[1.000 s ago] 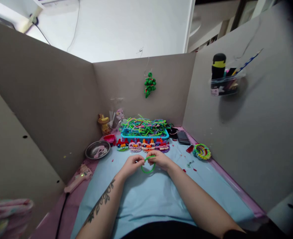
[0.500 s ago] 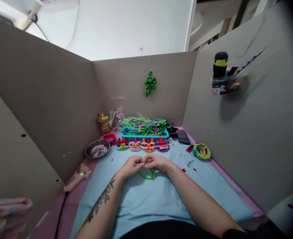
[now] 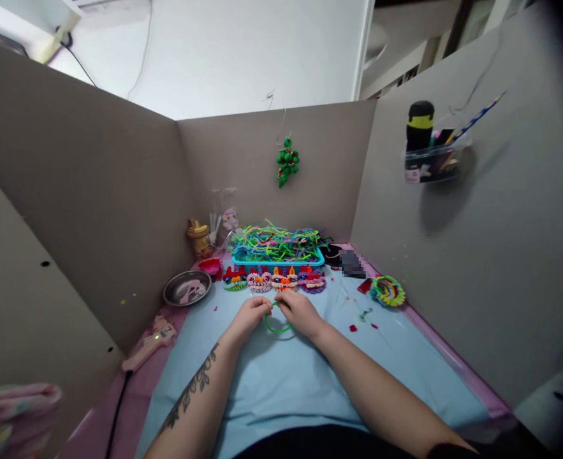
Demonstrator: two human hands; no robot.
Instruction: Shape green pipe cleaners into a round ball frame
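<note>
A bright green pipe cleaner (image 3: 277, 330) hangs in a loop between my hands, above the pale blue cloth (image 3: 281, 389). My left hand (image 3: 254, 313) pinches it with thumb and fingertips. My right hand (image 3: 299, 312) grips it from the other side, its knuckles turned up so the fingertips are partly hidden. Just beyond my hands stands a row of several fuzzy lion-like heads, among them an orange and cream head (image 3: 285, 278) and a purple head (image 3: 312, 279). Behind them a blue tray (image 3: 278, 262) is heaped with coloured pipe cleaners (image 3: 276, 242).
At left sit a metal bowl (image 3: 169, 294) and a pink glue gun (image 3: 150, 347) with its cord. A ring of coloured pipe cleaners (image 3: 389, 291) and small red scraps (image 3: 353, 328) lie at right. Grey panels (image 3: 281, 127) enclose three sides; a clear box (image 3: 431, 164) hangs on one.
My hands have shifted slightly up and apart at the fingertips. My right hand has turned knuckles-up, and the green loop now shows as one open curve, without the crossing strand.
</note>
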